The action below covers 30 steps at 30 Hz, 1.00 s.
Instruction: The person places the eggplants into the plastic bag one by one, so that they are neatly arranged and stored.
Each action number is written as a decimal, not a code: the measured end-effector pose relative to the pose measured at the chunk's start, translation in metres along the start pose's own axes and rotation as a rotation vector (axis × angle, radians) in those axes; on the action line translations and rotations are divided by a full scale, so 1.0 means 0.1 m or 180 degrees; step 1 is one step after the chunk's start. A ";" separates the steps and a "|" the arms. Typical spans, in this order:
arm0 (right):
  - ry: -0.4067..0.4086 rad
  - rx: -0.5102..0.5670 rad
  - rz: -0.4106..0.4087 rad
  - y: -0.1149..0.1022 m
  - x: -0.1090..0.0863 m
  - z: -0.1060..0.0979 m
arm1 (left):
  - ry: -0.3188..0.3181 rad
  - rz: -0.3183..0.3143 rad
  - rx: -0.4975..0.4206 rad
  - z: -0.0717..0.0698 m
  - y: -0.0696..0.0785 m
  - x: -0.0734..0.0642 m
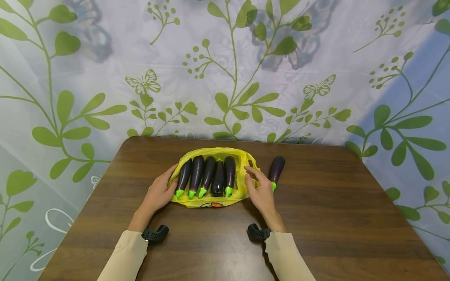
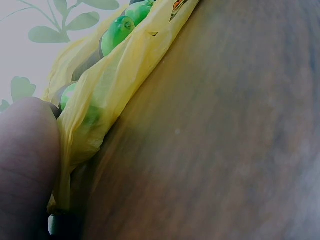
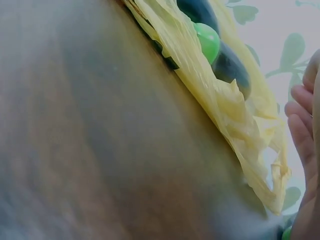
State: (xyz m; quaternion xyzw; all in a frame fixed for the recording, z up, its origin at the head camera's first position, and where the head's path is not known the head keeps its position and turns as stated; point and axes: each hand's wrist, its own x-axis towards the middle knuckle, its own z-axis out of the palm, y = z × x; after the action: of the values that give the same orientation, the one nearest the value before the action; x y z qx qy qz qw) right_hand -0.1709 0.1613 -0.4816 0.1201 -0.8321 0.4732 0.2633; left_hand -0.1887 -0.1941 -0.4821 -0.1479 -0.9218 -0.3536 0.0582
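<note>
A yellow plastic bag [image 1: 242, 183] lies spread wide on the table. Several dark purple eggplants [image 1: 195, 173] with bright green caps rest side by side in it, most caps toward the person. At the bag's left edge my left hand [image 1: 159, 192] holds the plastic, its thumb over the rim and beside the leftmost eggplant; the left wrist view shows the thumb [image 2: 30, 150] against the yellow film. My right hand [image 1: 261, 191] is at the bag's right side with fingers loosely bent. In the right wrist view those fingers [image 3: 302, 120] appear apart from the plastic.
One more eggplant [image 1: 277, 169] lies outside the bag, just beyond my right hand. The brown wooden table [image 1: 334, 218] ends at a back edge before a leaf-patterned curtain [image 1: 197, 89]. An orange and black mark [image 1: 212, 205] shows at the bag's front.
</note>
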 end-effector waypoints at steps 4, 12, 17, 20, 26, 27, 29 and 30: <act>0.0142 0.0012 -0.0099 0.00 0.01 -0.01 | 0.0000 -0.0014 0.0019 0.00 0.00 -0.01; 0.0341 -0.0023 -0.0090 0.02 0.02 -0.03 | -0.0002 -0.0025 0.0028 0.01 -0.02 0.00; 0.0434 -0.0075 -0.0082 0.03 0.03 -0.05 | 0.0002 -0.0016 0.0017 0.02 -0.03 0.00; 0.0499 -0.0077 -0.0070 0.04 0.03 -0.07 | 0.0006 -0.0021 0.0011 0.02 -0.02 0.00; 0.0660 -0.0101 -0.0064 0.06 0.04 -0.11 | 0.0012 -0.0027 0.0016 0.01 -0.01 0.01; 0.0680 -0.0106 -0.0052 0.06 0.04 -0.12 | 0.0012 -0.0023 0.0018 0.01 -0.01 0.01; 0.0713 -0.0107 -0.0050 0.07 0.04 -0.13 | 0.0012 -0.0020 0.0021 0.01 -0.01 0.01; 0.0724 -0.0101 -0.0036 0.08 0.04 -0.13 | 0.0013 -0.0016 0.0024 0.01 -0.01 0.00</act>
State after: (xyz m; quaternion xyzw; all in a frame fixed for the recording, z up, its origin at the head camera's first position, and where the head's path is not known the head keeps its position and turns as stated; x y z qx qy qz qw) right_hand -0.1734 0.1770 -0.4795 0.0661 -0.8035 0.4691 0.3606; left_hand -0.1894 -0.1941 -0.4833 -0.1446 -0.9234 -0.3506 0.0597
